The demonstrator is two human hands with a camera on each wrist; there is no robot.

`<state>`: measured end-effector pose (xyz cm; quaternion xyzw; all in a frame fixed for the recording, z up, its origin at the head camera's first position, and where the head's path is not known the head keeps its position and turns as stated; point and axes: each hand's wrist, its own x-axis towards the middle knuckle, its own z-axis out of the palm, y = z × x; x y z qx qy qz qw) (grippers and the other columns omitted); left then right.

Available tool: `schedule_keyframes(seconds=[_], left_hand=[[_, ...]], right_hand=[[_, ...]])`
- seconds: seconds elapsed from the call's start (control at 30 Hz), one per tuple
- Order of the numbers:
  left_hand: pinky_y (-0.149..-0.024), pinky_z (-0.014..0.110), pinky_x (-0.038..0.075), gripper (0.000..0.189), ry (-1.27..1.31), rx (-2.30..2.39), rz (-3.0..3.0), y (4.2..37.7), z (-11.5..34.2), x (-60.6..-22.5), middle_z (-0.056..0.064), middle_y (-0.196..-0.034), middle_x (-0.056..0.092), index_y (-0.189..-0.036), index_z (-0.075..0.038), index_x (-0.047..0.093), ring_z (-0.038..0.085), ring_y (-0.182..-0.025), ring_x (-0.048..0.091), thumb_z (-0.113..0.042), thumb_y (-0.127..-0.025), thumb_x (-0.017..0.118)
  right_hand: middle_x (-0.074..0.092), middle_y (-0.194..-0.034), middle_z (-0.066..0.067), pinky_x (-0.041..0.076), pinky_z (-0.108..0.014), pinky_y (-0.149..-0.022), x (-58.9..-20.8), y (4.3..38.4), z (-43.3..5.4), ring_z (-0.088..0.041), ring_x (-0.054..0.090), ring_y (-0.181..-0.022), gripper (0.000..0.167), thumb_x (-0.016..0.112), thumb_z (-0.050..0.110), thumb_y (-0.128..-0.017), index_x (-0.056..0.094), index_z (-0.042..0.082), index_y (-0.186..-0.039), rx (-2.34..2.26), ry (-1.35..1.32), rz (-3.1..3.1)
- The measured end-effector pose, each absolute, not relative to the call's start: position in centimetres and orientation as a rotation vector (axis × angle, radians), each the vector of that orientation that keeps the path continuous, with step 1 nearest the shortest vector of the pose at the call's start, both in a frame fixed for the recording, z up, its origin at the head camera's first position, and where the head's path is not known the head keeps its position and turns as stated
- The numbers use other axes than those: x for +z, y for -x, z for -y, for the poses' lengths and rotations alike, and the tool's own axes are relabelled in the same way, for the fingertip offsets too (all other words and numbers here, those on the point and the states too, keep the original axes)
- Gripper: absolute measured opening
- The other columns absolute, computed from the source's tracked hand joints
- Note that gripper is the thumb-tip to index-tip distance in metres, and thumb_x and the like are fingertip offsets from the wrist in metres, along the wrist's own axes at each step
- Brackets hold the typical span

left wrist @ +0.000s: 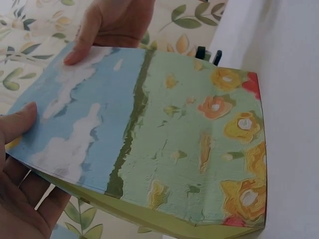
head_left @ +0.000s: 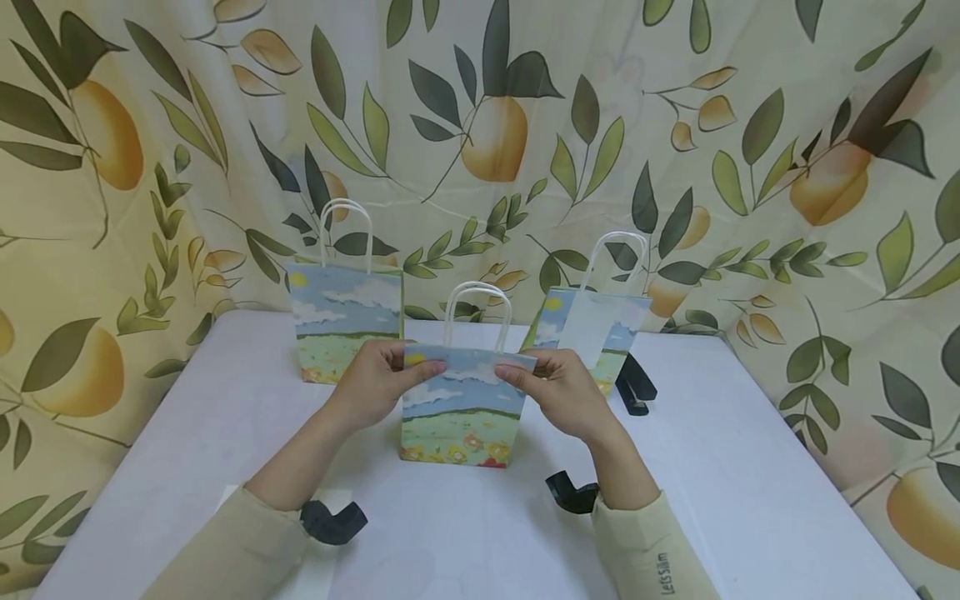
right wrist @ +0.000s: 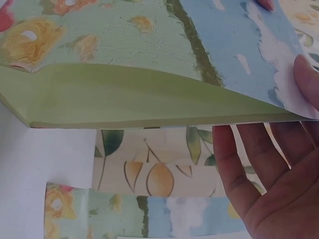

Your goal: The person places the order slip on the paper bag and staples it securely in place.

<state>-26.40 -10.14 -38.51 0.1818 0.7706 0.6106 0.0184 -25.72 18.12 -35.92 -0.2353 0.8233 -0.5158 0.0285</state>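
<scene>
A small paper gift bag (head_left: 461, 421) with a printed sky, green field and flowers stands at the middle of the table, its white twisted handles upright. My left hand (head_left: 372, 385) pinches its upper left corner, thumb on the front and fingers behind. The upper right corner is pinched the same way by my right hand (head_left: 564, 390). In the right wrist view, the bag's plain green side (right wrist: 124, 97) is folded inward, and the right fingers (right wrist: 259, 154) lie beneath the back panel. The left wrist view shows the flowered front (left wrist: 184, 139) fairly flat.
Two matching bags stand behind, one at the left (head_left: 348, 312) and one at the right (head_left: 551, 312); a white sheet (head_left: 585, 329) covers part of the right one's front. Beside that bag lies a black stapler (head_left: 636, 383). White paper (head_left: 318, 575) lies under the left forearm. A patterned curtain (head_left: 480, 225) hangs behind.
</scene>
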Motion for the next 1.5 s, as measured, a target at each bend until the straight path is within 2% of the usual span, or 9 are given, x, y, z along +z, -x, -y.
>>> schedule_keyframes(seconds=[0.2,0.37,0.5,0.57,0.67,0.8,1.1,1.27,1.5], left_hand=[[-0.050,0.026,0.026,0.058,-0.561,1.841,-2.420,26.3,10.5,-38.4,-0.006,-0.053,0.026,-0.059,-0.011,0.038,0.012,-0.049,0.025,-0.034,-0.093,0.079],[-0.052,0.026,0.025,0.055,-0.610,1.841,-2.410,26.4,11.0,-38.2,-0.004,-0.056,0.026,-0.062,-0.007,0.040,0.012,-0.051,0.024,-0.029,-0.093,0.079],[-0.053,0.025,0.040,0.026,-0.596,1.834,-2.396,26.6,11.7,-37.9,-0.006,-0.061,0.059,-0.080,-0.004,0.070,0.008,-0.056,0.046,-0.025,-0.092,0.080],[-0.062,0.029,0.053,0.019,-0.572,1.824,-2.392,26.6,12.0,-37.7,-0.003,-0.078,0.075,-0.096,-0.006,0.078,0.007,-0.070,0.062,-0.024,-0.091,0.081],[-0.074,0.035,0.061,0.023,-0.550,1.817,-2.381,26.8,12.3,-37.4,0.003,-0.097,0.081,-0.106,-0.005,0.078,0.011,-0.090,0.073,-0.022,-0.091,0.082],[-0.074,0.032,0.062,0.026,-0.540,1.832,-2.356,26.9,12.7,-37.3,0.005,-0.100,0.081,-0.109,-0.003,0.077,0.012,-0.092,0.075,-0.020,-0.090,0.082],[-0.079,0.030,0.062,0.027,-0.579,1.868,-2.341,26.9,13.2,-37.1,0.007,-0.100,0.081,-0.111,-0.001,0.077,0.012,-0.091,0.077,-0.016,-0.089,0.083],[-0.083,0.030,0.061,0.024,-0.621,1.891,-2.330,27.0,13.5,-37.0,0.008,-0.098,0.081,-0.109,0.001,0.076,0.012,-0.091,0.078,-0.012,-0.090,0.081],[-0.081,0.028,0.061,0.023,-0.642,1.892,-2.335,27.2,13.7,-37.0,0.001,-0.095,0.082,-0.107,0.001,0.077,0.012,-0.091,0.078,-0.012,-0.089,0.082]], right_hand=[[0.081,-0.102,-0.005,0.054,-0.029,-0.085,-36.1,25.5,-18.2,-0.008,0.068,-0.093,0.018,0.069,0.021,-0.101,0.081,0.012,-0.112,-1.562,0.717,-2.569],[0.080,-0.093,-0.005,0.041,-0.024,-0.065,-36.4,25.4,-18.4,-0.008,0.052,-0.073,0.017,0.070,0.021,-0.100,0.081,0.013,-0.110,-1.545,0.708,-2.598],[0.075,-0.082,-0.003,0.029,-0.026,-0.057,-36.4,25.4,-18.4,-0.008,0.038,-0.064,0.017,0.070,0.022,-0.100,0.082,0.013,-0.109,-1.542,0.695,-2.615],[0.077,-0.085,-0.003,0.034,-0.025,-0.059,-36.3,25.4,-18.4,-0.008,0.043,-0.066,0.017,0.070,0.022,-0.100,0.082,0.013,-0.109,-1.539,0.695,-2.616],[0.080,-0.099,-0.002,0.046,-0.025,-0.071,-36.3,25.4,-18.4,-0.008,0.057,-0.078,0.018,0.070,0.022,-0.100,0.081,0.013,-0.112,-1.541,0.704,-2.612],[0.080,-0.108,-0.002,0.054,-0.033,-0.088,-36.1,25.4,-18.3,-0.008,0.069,-0.098,0.020,0.069,0.022,-0.101,0.080,0.014,-0.115,-1.543,0.720,-2.599],[0.077,-0.089,-0.005,0.040,-0.028,-0.066,-36.1,25.5,-18.5,-0.012,0.051,-0.074,0.017,0.069,0.022,-0.101,0.081,0.014,-0.109,-1.521,0.719,-2.628],[0.079,-0.097,-0.003,0.043,-0.029,-0.070,-36.2,25.5,-18.5,-0.012,0.055,-0.079,0.018,0.069,0.023,-0.101,0.081,0.014,-0.111,-1.523,0.721,-2.628],[0.077,-0.091,-0.004,0.041,-0.028,-0.068,-36.2,25.5,-18.4,-0.012,0.053,-0.076,0.017,0.069,0.023,-0.101,0.081,0.014,-0.111,-1.536,0.726,-2.624]])
